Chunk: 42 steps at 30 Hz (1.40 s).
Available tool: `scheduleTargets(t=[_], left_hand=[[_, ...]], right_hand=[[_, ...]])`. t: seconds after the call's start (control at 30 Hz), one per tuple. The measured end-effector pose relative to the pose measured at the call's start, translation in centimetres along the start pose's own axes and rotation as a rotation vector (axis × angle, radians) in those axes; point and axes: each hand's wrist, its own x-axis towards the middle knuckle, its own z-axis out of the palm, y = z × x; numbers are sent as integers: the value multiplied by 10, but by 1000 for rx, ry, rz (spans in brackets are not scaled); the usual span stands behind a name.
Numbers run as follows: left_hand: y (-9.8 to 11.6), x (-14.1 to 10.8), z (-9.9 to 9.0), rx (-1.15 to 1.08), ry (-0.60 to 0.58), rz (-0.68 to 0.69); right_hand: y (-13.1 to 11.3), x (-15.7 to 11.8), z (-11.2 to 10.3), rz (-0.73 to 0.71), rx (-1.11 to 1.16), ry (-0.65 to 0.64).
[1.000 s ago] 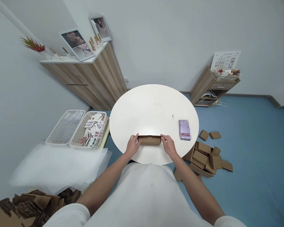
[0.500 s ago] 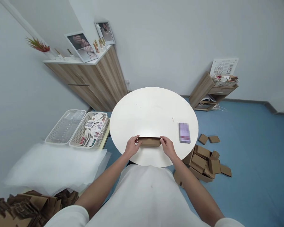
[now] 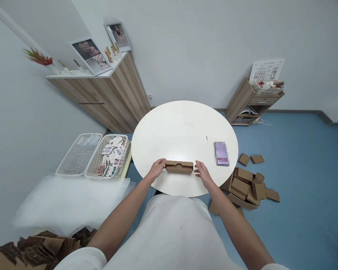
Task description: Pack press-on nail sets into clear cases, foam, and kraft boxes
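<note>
A small brown cardboard box (image 3: 179, 168) lies lengthwise near the front edge of the round white table (image 3: 183, 123). Its lid is down over the top, with a half-round notch showing in the flap. My left hand (image 3: 158, 167) grips the box's left end, fingers bent against the corner. Just off the right end is my right hand (image 3: 202, 172), fingers apart, holding nothing. To the right of that hand lies a purple stack (image 3: 221, 153), its print blurred.
Cardboard boxes (image 3: 243, 187) are heaped on the floor at right. On the left stand a white basket of small packets (image 3: 126, 150), a clear-bottomed basket (image 3: 73, 153) and white sheets (image 3: 70, 202). Flattened cardboard (image 3: 42, 247) lies below them. Behind is a wooden cabinet (image 3: 124, 90).
The box's lid has come down and its notched flap now shows. My right hand has let go of the right end and drawn slightly away. My left hand stays at the left end.
</note>
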Motion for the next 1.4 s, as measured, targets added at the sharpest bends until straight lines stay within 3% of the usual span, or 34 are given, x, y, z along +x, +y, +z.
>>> scheduleTargets(t=[0.13, 0.27, 0.53, 0.83, 0.97, 1.1, 1.23, 1.4], left_hand=[[-1, 7, -4, 47, -136, -81], [-16, 8, -5, 84, -203, 82], [-58, -12, -17, 101, -160, 344], [-97, -14, -5, 144, -89, 418], [-90, -14, 2, 266, -7, 319], [-70, -5, 5, 408, 99, 213], [-59, 3, 10, 491, 85, 208], [-64, 2, 15, 497, 67, 224]], right_hand=[[7, -1, 11, 57, -10, -36], [19, -5, 22, 37, 4, 22], [35, -21, 39, -191, -140, 36], [60, -47, 75, -87, -103, 88], [55, -51, 75, 12, -234, 147], [42, -51, 72, -48, -448, 123], [41, -51, 80, -92, -567, 95], [47, -51, 86, -109, -559, 100]])
